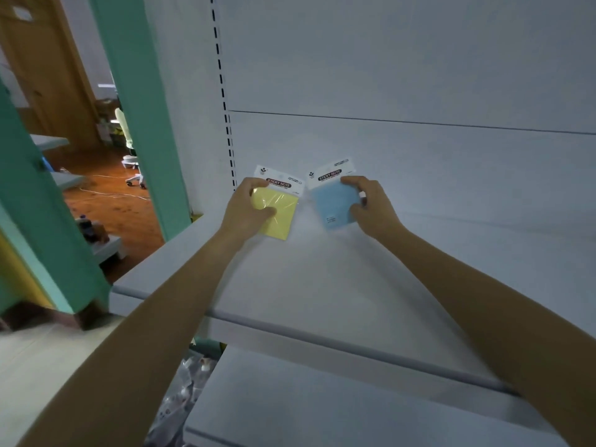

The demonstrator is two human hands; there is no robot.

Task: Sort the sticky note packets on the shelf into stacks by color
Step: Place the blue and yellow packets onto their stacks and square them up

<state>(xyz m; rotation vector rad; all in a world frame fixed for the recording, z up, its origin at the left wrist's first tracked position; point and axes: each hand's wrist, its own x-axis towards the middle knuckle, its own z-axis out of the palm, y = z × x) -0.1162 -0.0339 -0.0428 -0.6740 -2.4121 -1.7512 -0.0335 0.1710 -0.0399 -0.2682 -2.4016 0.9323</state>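
A yellow sticky note packet (280, 210) with a white header card lies at the back of the grey shelf (290, 285). My left hand (246, 208) grips its left edge, thumb on top. To its right is a blue sticky note packet (332, 201), tilted, with the same white header. My right hand (367, 204) holds its right edge between fingers and thumb. The two packets sit side by side, a small gap apart, close to the shelf's back panel. Whether more packets lie under either one cannot be told.
The white back panel (387, 91) with a slotted upright (225, 124) rises behind the shelf. A lower shelf (322, 408) sits below the front edge. Green posts (142, 108) stand to the left, with a wooden floor and a white wheeled chair (132, 150) beyond.
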